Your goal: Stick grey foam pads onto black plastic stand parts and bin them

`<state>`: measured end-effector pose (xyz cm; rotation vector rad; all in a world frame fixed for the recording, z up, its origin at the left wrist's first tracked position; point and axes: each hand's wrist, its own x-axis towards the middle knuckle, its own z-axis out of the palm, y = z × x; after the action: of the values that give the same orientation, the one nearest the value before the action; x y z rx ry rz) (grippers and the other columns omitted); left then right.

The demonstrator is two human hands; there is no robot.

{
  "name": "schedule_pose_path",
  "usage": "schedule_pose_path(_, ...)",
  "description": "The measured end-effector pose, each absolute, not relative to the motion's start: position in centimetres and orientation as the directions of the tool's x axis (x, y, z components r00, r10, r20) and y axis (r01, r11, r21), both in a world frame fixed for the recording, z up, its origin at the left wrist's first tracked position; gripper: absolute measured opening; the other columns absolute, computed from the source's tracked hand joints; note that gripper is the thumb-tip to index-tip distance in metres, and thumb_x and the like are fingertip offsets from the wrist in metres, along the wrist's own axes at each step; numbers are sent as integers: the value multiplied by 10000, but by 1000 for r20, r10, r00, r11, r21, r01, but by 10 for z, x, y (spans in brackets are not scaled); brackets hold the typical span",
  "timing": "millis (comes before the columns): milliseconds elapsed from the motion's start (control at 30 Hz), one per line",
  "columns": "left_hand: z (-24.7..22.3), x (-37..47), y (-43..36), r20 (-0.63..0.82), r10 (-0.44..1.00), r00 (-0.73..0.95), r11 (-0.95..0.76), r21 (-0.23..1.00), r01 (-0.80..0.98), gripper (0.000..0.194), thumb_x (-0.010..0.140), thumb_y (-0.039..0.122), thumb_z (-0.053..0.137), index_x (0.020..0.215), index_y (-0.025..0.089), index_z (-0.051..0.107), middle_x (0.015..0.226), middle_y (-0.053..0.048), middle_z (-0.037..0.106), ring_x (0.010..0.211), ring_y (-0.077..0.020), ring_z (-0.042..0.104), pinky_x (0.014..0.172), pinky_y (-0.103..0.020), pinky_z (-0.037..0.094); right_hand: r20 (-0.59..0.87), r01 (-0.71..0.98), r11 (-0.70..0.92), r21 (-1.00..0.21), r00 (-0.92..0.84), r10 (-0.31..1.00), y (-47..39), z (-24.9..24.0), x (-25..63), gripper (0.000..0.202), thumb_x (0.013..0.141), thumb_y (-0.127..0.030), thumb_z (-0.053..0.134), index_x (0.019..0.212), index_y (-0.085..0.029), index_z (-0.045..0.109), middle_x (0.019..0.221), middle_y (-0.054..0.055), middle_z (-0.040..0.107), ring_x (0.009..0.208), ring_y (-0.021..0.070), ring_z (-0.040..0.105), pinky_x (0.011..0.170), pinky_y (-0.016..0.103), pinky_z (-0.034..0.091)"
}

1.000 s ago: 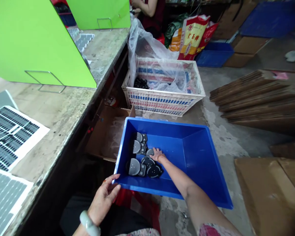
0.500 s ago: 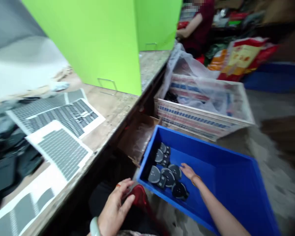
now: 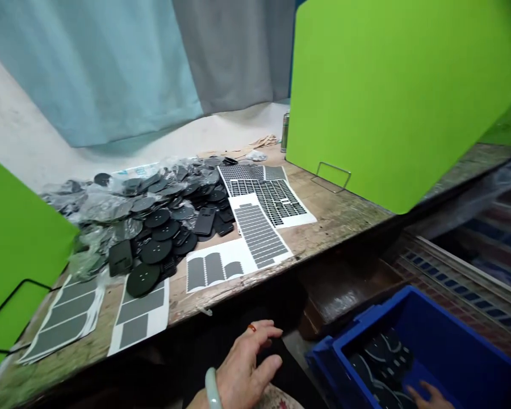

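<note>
My left hand hovers over my lap with its fingers apart and nothing in it; a pale green bangle and an orange ring are on it. At the bottom right, my right hand is partly cut off by the picture's edge. Its visible fingers are apart and hold nothing, inside the blue bin, close to several dark round-ended plastic parts. Higher up on the bench lies a heap of black discs and flat pieces, some in clear plastic bags.
Sheets of grey stickers lie on the wooden bench beside the heap. Green panels on wire feet stand at both sides. A spray can stands at the back. Right of the bench is a slatted crate.
The view has swung left toward the bench, so the heap shows more fully and the blue bin sits lower right. Both hands remain empty; my right hand stays in the bin.
</note>
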<state>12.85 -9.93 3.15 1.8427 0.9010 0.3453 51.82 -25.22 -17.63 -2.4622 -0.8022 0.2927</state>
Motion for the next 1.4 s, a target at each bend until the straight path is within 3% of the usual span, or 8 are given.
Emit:
schedule_pose_path(133,29,84,-86,-57,842,536,-182,906,383,353,841,310,490,1169,237,598,1294,-82,551,1099,-206,565,958,-345,452,115,428,-549,-717,851,513,-189,-100,472,335,679,-509,442,824,-248,594,768,136,677,731,317,678,669,441,556)
schedule_pose_path(200,28,62,-77,-8,893,451,-185,905,382,337,855,317,476,1153,232,608,1225,-82,602,1076,-204,581,955,-345,456,222,518,-368,-772,762,608,-152,-61,423,391,722,-500,478,963,-213,588,919,128,679,835,290,666,776,418,543)
schedule_pose_path(367,25,12,-51,113,963,245,-215,869,446,316,872,344,467,1133,246,614,1166,-72,645,1118,-226,566,990,-383,431,522,750,114,-652,334,785,-62,1,304,283,849,-378,479,1029,-191,593,1037,107,644,962,231,615,916,379,477)
schedule_pose_path(567,24,-26,-27,142,974,175,-212,840,500,324,878,336,439,1136,241,612,1207,-84,621,1153,-228,549,993,-374,430,540,738,320,-595,72,838,7,22,234,254,878,-306,469,1080,-189,570,1059,104,627,1007,223,593,906,377,479)
schedule_pose_path(733,20,-43,-22,111,978,177,-189,831,523,305,871,343,455,1106,246,623,1166,-80,641,1118,-231,573,950,-357,464,404,650,369,-664,-102,909,41,37,188,197,882,-261,462,1017,-189,585,979,75,646,876,179,623,797,303,510)
schedule_pose_path(967,8,-53,-23,95,978,184,-180,827,532,321,874,351,447,1118,232,619,1184,-92,635,1119,-228,574,968,-368,449,290,671,377,-638,-244,925,93,48,144,167,847,-186,473,960,-159,593,934,65,638,745,145,588,737,291,476)
schedule_pose_path(1167,12,-38,-11,112,978,178,-188,843,504,314,861,364,474,1102,246,637,1145,-85,659,1086,-232,598,932,-355,478,216,696,106,-710,73,974,141,55,181,111,786,-170,550,890,-163,586,866,49,635,793,154,574,806,287,425)
schedule_pose_path(1400,33,7,-1,115,976,187,-196,842,503,315,865,365,464,1073,227,657,1122,-94,668,1067,-228,607,923,-357,486,16,525,-132,-841,268,963,179,56,203,233,737,-185,607,955,-160,527,422,-64,506,513,138,564,586,233,423)
